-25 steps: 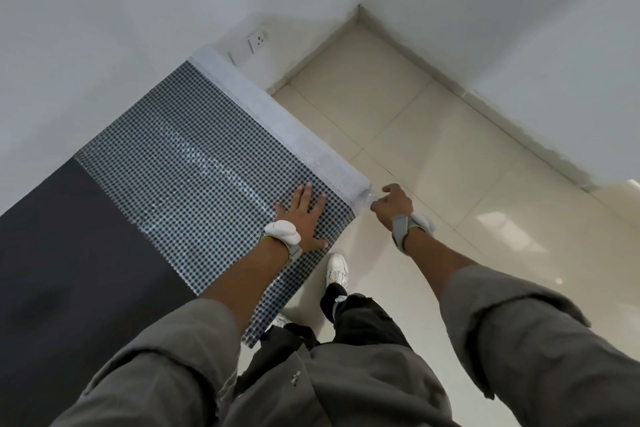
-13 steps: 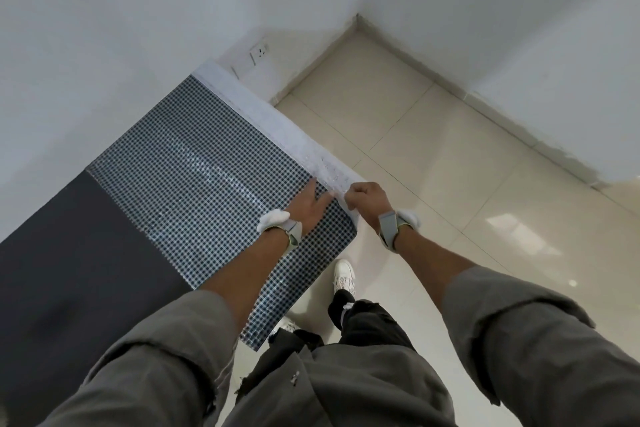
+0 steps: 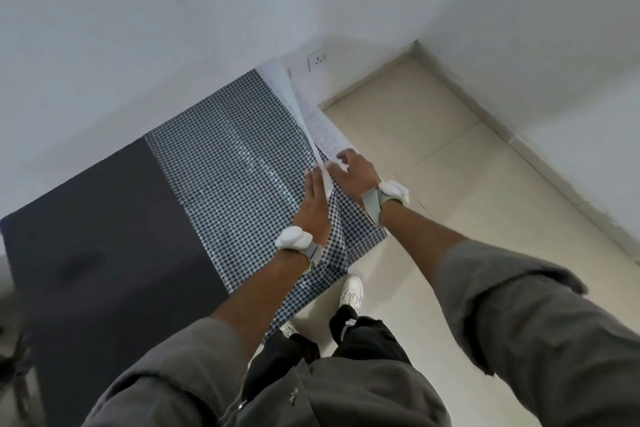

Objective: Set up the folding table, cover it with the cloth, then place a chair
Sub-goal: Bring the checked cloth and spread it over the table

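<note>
Both hands met at the table's [image 3: 104, 236] right edge. Left hand [image 3: 313, 208] lay flat and open on the cloth [image 3: 235, 163]; right hand [image 3: 353, 172] pinched its curled white edge. Bare floor [image 3: 450, 184] lay beside.

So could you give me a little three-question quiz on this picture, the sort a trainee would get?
1. True or false: the checked cloth already covers the whole dark tabletop.
2. Which hand lies flat on the cloth: the left hand or the right hand?
3. What white fitting sits low on the wall beyond the table's far corner?

Key
1. False: the end of the tabletop on the person's left is bare.
2. The left hand; the right hand has its grip on the cloth's pale, turned-up edge.
3. A wall socket.
</note>
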### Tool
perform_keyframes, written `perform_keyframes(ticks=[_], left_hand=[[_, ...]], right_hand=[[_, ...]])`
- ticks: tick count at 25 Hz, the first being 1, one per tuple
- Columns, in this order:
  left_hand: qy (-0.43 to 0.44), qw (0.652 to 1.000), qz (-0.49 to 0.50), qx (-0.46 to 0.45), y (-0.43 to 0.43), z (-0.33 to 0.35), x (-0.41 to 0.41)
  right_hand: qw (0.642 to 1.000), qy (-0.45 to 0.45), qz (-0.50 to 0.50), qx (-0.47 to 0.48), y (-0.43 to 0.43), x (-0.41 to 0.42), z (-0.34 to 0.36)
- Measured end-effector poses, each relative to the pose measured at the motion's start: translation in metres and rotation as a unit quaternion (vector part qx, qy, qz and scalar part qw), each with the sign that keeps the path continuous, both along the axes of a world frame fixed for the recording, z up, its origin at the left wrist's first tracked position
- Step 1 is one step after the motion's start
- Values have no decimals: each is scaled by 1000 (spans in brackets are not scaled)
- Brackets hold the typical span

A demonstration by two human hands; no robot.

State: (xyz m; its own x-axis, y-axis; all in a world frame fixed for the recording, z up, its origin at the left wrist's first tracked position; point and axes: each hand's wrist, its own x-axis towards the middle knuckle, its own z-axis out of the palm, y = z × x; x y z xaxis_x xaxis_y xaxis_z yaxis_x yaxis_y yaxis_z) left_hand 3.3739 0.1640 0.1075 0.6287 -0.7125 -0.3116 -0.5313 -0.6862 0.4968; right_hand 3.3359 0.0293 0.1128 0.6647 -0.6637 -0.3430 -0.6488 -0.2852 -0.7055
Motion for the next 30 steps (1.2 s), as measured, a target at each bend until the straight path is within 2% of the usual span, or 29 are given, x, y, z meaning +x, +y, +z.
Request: perform_keyframes(ticks=[3,7,9,12,16,19,22,25,30], left_hand=[[-98,993,-20,-60,28,8,9],[-177,984,-18,-17,58,19,21],[-207,977,-54,-9,67,22,16],[-299,948,-111,-22,82,20,15],[-408,883,-228,-28,98,24,23],[-420,854,-305,-36,112,39,40],[-421,847,-318,-59,140,61,57],[-398,859,-316,-62,174,73,72],[-366,896,-251,-18,271,95,91]], right_hand=[[997,-2,77,6,9,67,18],[991,32,130,-22,39,133,30],[990,55,120,-48,45,148,32],[991,76,97,-47,50,165,29],[997,33,63,10,59,181,33],[995,-6,99,-2,76,192,37],[990,-34,135,-7,116,210,45],[981,-40,186,-34,159,231,52],[946,-56,313,-68,283,260,73]])
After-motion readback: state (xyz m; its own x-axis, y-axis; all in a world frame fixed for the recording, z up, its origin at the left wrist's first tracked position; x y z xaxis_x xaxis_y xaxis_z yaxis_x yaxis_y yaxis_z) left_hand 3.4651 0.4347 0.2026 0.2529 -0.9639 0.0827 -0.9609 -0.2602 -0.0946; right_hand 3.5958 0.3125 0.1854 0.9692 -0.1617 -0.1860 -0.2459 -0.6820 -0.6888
